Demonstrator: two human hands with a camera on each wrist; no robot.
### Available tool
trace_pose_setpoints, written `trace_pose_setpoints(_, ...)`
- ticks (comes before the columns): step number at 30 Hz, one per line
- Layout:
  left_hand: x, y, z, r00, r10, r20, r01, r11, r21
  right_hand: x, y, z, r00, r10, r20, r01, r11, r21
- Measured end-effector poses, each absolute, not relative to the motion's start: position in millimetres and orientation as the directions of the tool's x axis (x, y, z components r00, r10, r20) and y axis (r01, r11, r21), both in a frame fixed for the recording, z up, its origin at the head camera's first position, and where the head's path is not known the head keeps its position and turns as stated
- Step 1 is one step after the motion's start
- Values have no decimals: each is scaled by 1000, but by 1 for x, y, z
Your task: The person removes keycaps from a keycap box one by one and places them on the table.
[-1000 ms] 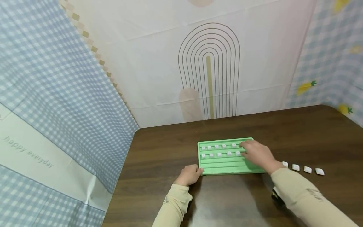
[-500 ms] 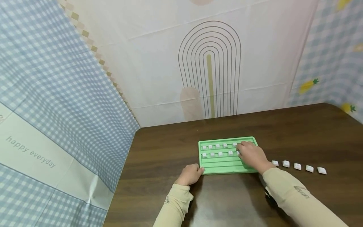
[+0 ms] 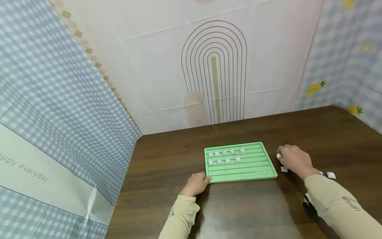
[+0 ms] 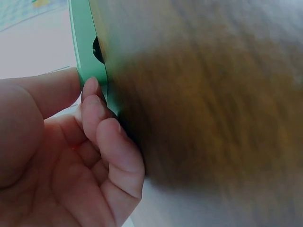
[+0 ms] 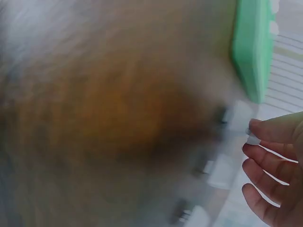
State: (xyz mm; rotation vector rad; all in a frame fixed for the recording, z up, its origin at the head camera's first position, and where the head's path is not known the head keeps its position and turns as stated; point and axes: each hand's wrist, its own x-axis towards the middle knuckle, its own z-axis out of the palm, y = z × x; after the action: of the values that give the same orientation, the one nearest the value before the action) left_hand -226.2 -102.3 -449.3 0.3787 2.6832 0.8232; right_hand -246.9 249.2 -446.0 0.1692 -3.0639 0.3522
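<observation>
A light green tray (image 3: 253, 167) with raised bars lies on the brown table. Small white keycaps stand in its two upper rows, including one keycap (image 3: 242, 150) at the right end of the top row. At the tray's near left corner, my left hand (image 3: 195, 184) pinches the edge between thumb and fingers (image 4: 125, 146). To the right of the tray, my right hand (image 3: 296, 161) holds a white keycap (image 5: 252, 138) between thumb and index finger, just above the table. Below it lies a loose keycap (image 3: 284, 169); others are partly hidden by the hand and sleeve.
Another loose keycap (image 3: 331, 175) lies farther right on the table (image 3: 167, 156). In the right wrist view, several blurred keycaps (image 5: 220, 171) run in a line near the hand. A patterned cloth (image 3: 161, 66) hangs behind the table, with checked cloth on both sides.
My right hand has left the tray and moved right over the table with a keycap. The second row's rightmost keycap is gone from the tray. The left hand keeps its hold on the corner.
</observation>
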Motion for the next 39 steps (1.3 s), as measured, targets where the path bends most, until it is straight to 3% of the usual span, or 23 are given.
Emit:
trace_pose_setpoints(8, -228, -98, -449, -912, 346, -221, 166, 804, 571, -245, 249, -442, -993, -105, 55, -115, 965, -234)
trace_pose_setpoints(17, -224, -97, -450, -912, 350, -215, 173, 802, 572, -257, 179, -433, -941, -297, 163, -330, 913, -241)
trace_pose_setpoints(24, -224, -92, -453, -912, 352, -212, 175, 801, 573, -260, 145, -453, -925, -338, 174, -364, 919, -149)
trace_pose_setpoints(32, -226, -92, -454, -917, 336, -216, 165, 812, 560, -261, 141, -454, -909, -355, 220, -386, 915, -118)
trace_pose_setpoints(39, -226, -95, -453, -916, 338, -216, 162, 805, 571, -262, 176, -427, -946, -261, 191, -300, 928, -221)
